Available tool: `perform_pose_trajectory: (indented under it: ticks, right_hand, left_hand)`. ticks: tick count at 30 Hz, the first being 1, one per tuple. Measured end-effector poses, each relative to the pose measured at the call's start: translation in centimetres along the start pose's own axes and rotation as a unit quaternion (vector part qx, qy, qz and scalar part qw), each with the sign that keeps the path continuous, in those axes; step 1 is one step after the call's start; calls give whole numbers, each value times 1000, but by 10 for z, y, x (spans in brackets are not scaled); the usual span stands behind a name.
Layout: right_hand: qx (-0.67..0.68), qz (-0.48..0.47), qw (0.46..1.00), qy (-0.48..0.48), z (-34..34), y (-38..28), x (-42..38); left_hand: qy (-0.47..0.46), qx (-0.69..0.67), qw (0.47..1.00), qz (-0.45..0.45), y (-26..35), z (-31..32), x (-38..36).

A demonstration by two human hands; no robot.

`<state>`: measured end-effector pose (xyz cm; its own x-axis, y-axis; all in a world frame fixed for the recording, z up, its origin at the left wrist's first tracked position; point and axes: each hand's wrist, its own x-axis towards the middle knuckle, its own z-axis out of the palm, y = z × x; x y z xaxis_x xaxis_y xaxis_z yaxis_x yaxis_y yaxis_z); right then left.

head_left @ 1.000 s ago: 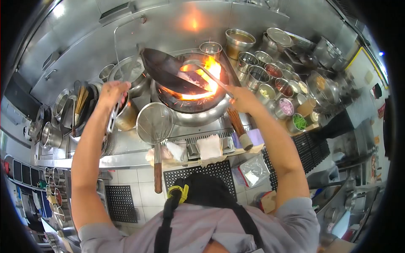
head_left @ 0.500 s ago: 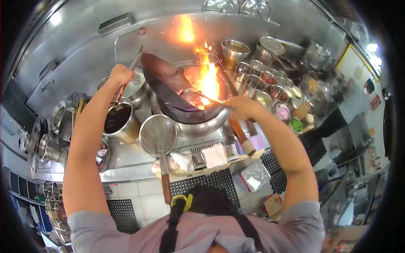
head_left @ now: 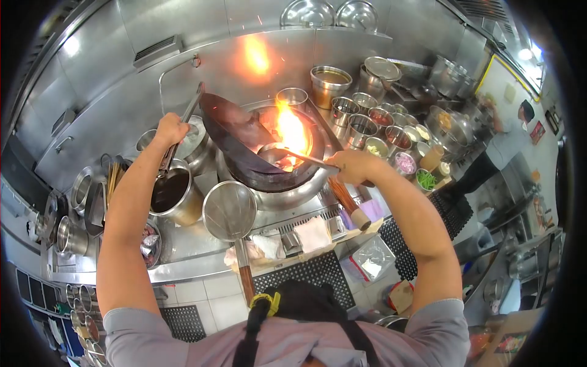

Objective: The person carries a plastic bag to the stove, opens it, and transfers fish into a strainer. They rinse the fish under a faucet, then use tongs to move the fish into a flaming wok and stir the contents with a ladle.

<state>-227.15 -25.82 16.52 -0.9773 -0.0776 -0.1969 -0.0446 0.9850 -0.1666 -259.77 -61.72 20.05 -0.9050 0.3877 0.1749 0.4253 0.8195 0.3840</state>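
Observation:
In the head view a dark wok (head_left: 229,131) is tilted over the burner, its left rim raised. My left hand (head_left: 172,129) is closed around the long handle (head_left: 183,124) at the wok's left side. A ladle (head_left: 309,158) reaches into the wok, and my right hand (head_left: 353,165) grips its handle end. The ladle's bowl sits by the wok's front right, near tall flames (head_left: 292,127) on the burner. What the wok holds is hard to make out through steam and glare.
A wire strainer (head_left: 229,211) lies in front of the stove beside a pot of dark liquid (head_left: 171,191). A bamboo brush (head_left: 351,207) rests at the front right. Several ingredient tins (head_left: 362,129) stand to the right. Farther right is another person (head_left: 504,144).
The wok has lowered slightly in its tilt and the flames have shrunk. Both hands still hold the handle and ladle. The other person at the right has come more into view.

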Motion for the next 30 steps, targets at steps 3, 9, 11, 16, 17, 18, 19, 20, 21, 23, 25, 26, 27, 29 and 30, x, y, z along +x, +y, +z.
perform_pose_trajectory:
  ticks: [3,9,11,16,17,18,19,20,21,23,25,26,27,29,30]
  right_hand:
    - [23,33,997,-63,-23,-22,-6]
    - [12,37,995,-90,-34,-19,2]
    - [17,40,994,-102,-36,-24,5]
    - [26,33,994,-99,-33,-16,2]
    - [30,29,992,-116,-34,-20,1]
    - [30,24,991,-130,-39,-21,1]
    - [29,18,989,-143,-42,-21,3]
    - [31,20,991,-132,-40,-20,5]
    - [29,23,992,-117,-38,-16,6]
    - [39,35,993,-105,-42,-23,2]
    - [48,45,992,-111,-52,-35,-2]
    - [56,42,991,-112,-51,-35,-3]
    - [64,38,991,-111,-48,-33,-4]
    - [55,14,994,-94,-40,-23,-4]
    - [39,-4,996,-78,-32,-13,-2]
  left_hand:
    - [-8,-4,1000,0,-4,1,12]
    - [-5,47,998,45,-13,-9,41]
    - [-22,47,997,51,-19,-12,41]
    - [-42,-8,998,37,-25,-10,33]
    - [-33,5,998,57,-20,-11,24]
    - [-19,17,997,78,-10,-13,21]
    - [-4,29,995,98,-5,-16,19]
    - [-11,26,995,92,-8,-17,24]
    - [-14,20,996,89,-7,-18,33]
    - [-18,22,995,91,-2,-18,40]
    - [-7,30,995,92,0,-19,40]
    - [-12,16,996,87,1,-20,36]
    - [-16,3,996,82,1,-20,28]
    - [-22,-8,997,74,-1,-21,18]
    - [-26,-6,997,70,-3,-18,16]
